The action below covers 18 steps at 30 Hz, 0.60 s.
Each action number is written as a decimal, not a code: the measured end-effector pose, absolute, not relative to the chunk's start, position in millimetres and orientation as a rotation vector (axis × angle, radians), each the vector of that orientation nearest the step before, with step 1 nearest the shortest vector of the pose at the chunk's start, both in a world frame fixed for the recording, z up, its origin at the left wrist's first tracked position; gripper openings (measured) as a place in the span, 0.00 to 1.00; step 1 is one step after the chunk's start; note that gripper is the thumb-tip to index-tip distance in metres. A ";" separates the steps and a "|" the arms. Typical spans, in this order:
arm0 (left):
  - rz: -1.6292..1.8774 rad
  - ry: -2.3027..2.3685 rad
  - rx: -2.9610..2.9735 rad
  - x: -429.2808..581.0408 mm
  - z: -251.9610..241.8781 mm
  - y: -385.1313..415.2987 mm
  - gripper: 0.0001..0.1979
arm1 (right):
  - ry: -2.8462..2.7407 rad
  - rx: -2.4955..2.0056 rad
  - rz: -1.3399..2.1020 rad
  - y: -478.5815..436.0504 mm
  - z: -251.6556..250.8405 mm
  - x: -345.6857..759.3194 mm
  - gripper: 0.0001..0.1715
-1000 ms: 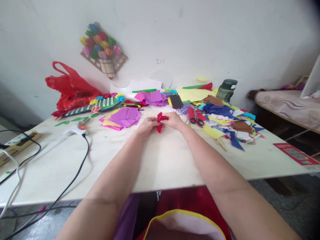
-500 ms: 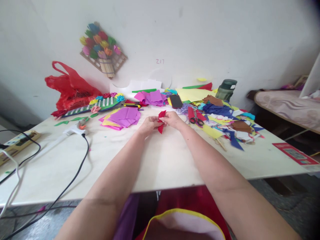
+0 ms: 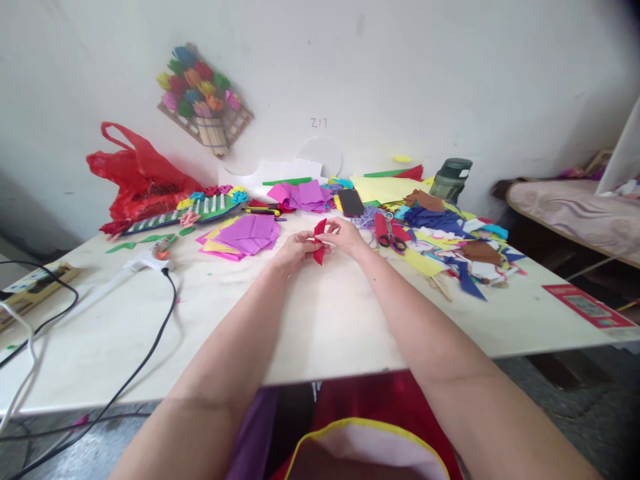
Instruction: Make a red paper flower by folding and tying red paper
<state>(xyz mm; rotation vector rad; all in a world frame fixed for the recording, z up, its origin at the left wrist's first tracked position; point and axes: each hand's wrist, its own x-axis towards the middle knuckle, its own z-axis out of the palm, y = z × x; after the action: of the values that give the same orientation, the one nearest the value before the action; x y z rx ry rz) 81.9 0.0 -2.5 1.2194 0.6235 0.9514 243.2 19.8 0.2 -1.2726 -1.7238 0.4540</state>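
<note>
A small folded red piece (image 3: 320,253), pointed at top and bottom, is held above the middle of the white table (image 3: 330,320). My left hand (image 3: 296,252) is closed on it from the left, low on the piece. From the right, the fingers of my right hand (image 3: 343,237) pinch its upper part, thumb and forefinger together. To the left of my hands lies a stack of purple, yellow and pink sheets (image 3: 250,235). Scissors (image 3: 391,237) rest on red material just to the right.
Paper scraps (image 3: 450,240) are heaped at the right, with a green bottle (image 3: 453,179) behind them. A phone (image 3: 351,203) lies at the back. A glue gun (image 3: 150,259), black cable (image 3: 160,333) and power strip (image 3: 35,293) occupy the left. A red bag (image 3: 135,173) stands behind.
The fingers of my right hand have risen and arched slightly at the red piece. Both hands and the piece sit a little further left in view.
</note>
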 end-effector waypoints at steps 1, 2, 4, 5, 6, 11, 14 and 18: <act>0.958 0.626 1.219 81.6 -3.1 0.4 0.17 | -1.741 -1.249 0.436 19.8 0.4 243.2 0.21; 0.964 0.630 1.220 81.4 -3.7 1.0 0.18 | -1.753 -1.224 0.415 19.7 0.6 242.7 0.20; 0.972 0.642 1.235 80.9 -4.8 2.3 0.18 | -1.762 -1.169 0.384 19.9 0.7 241.0 0.18; 0.976 0.649 1.249 80.8 -5.3 2.9 0.18 | -1.767 -1.138 0.379 20.2 0.5 239.9 0.17; 0.983 0.659 1.263 80.6 -5.7 3.4 0.18 | -1.773 -1.110 0.377 20.5 0.1 238.9 0.15; 1.043 0.761 1.305 81.6 -6.3 3.9 0.19 | -1.811 -1.062 0.306 18.3 -0.4 235.0 0.08; 1.076 0.805 1.300 83.2 -5.1 2.3 0.18 | -1.845 -1.064 0.214 13.8 1.8 232.7 0.04; 1.095 0.837 1.308 84.6 -2.2 0.4 0.16 | -1.861 -1.081 0.135 10.5 3.5 229.2 0.03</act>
<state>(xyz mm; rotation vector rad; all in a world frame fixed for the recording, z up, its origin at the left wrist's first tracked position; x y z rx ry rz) 84.6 0.4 -2.2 1.3080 0.8367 1.0951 229.2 10.5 3.5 -1.0814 -1.8607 0.1353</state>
